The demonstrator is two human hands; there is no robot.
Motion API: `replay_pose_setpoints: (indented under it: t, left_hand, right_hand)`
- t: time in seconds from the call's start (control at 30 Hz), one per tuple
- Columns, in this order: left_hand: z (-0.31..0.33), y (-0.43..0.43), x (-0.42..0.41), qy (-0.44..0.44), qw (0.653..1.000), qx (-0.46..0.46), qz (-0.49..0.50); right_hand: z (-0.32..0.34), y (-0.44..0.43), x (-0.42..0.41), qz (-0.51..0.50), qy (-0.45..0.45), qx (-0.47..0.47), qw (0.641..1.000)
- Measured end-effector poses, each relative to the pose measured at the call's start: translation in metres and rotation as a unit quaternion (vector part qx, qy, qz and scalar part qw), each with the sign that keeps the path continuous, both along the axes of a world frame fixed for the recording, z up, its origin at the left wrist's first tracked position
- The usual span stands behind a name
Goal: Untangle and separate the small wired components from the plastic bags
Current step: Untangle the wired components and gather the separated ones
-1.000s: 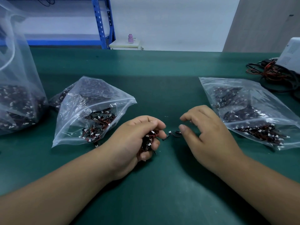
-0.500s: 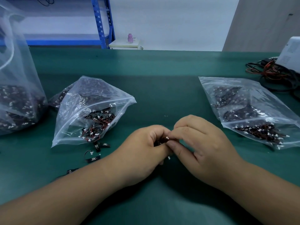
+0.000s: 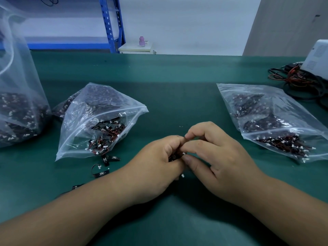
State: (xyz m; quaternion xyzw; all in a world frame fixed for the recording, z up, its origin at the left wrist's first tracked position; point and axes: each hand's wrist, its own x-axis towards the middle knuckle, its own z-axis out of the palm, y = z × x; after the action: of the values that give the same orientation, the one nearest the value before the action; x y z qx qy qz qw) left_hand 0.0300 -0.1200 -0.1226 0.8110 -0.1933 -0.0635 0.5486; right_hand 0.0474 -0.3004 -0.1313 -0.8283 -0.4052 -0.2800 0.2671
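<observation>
Head view: the left hand [image 3: 156, 167] is curled tight around a clump of wired components [image 3: 173, 157], dark little boards with red and black leads, and only a bit of it shows between the knuckles. The right hand [image 3: 218, 162] meets it, thumb and forefinger pinching one strand at the edge of that clump. A white connector [image 3: 184, 153] peeps out between the two hands. Whether the hands rest on the desk [image 3: 177, 89] or hang just above it, I cannot tell.

The step in hand looks like teasing one piece free. To do it well, the left grip should ease enough for the lead to slide. The right should draw by the connector or board rather than the thin wire, slowly, following the loop back out instead of tugging against a knot.

Beside the left forearm lie a few loose components [image 3: 101, 172], apparently already separated, just below the mouth of the middle bag [image 3: 99, 121]. A flatter right bag [image 3: 276, 121] lies well apart on the other side, and a tall left bag [image 3: 19, 103] stands at the frame edge, all three holding more
</observation>
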Motion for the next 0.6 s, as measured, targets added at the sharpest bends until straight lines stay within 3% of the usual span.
replay_pose_setpoints:
  t: [0.27,0.43,0.5,0.6]
  left_hand:
    - [-0.004,0.0,0.0,0.046,0.997,-0.043,0.033]
    - [-0.001,0.004,0.001,0.078,0.993,-0.077,0.04]
    - [0.002,0.005,0.005,0.135,0.973,-0.17,0.078]
    - [0.008,0.014,0.018,0.253,0.887,-0.354,0.152]
  right_hand:
    - [0.001,-0.001,0.005,-0.024,-0.032,0.118,0.992]
    - [0.001,-0.005,0.013,-0.055,-0.001,0.191,0.98]
    - [0.001,-0.008,0.014,-0.067,0.018,0.184,0.98]
    - [-0.001,-0.009,0.013,-0.1,0.049,0.096,0.989]
